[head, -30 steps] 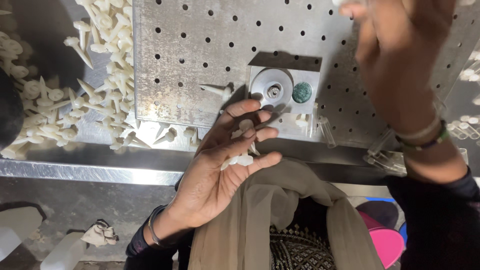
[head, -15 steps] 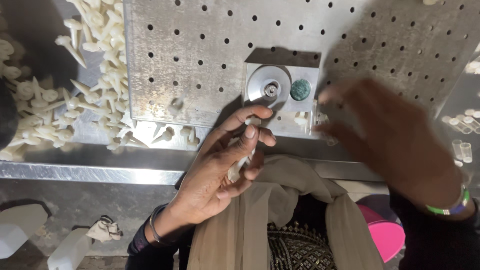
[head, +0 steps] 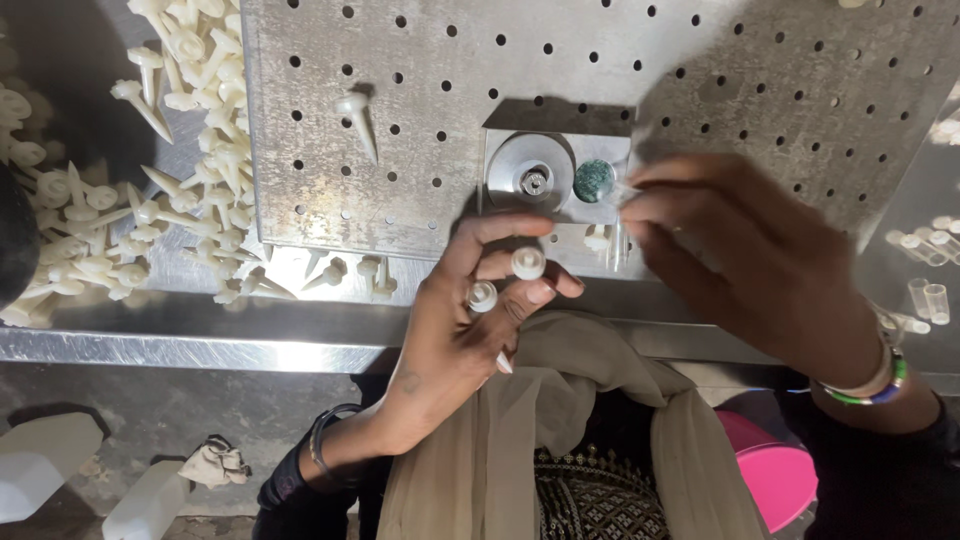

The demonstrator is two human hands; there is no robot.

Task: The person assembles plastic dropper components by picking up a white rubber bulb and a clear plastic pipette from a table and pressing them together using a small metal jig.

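Note:
My left hand point(head: 470, 320) is curled in front of a small metal fixture point(head: 553, 180) on the perforated steel plate point(head: 400, 130). Its fingers hold two or three white plastic cone-shaped pieces point(head: 527, 263), heads pointing up. My right hand point(head: 750, 260) is blurred, just right of the fixture, fingertips pinched beside a round green button point(head: 594, 180). Something small and clear seems caught between its fingertips, but I cannot make it out. A round metal socket with a centre pin point(head: 533, 181) sits in the fixture.
A heap of white cone pieces point(head: 130, 200) lies at the left, with a few loose ones along the plate's near edge point(head: 340, 272) and one on the plate point(head: 357, 118). Small clear tubes point(head: 925, 295) lie at the right. A pink container point(head: 775, 475) sits below the bench edge.
My right hand came down from the upper right to beside the fixture. My left hand closed from an open palm and now holds the white pieces upright in its fingers.

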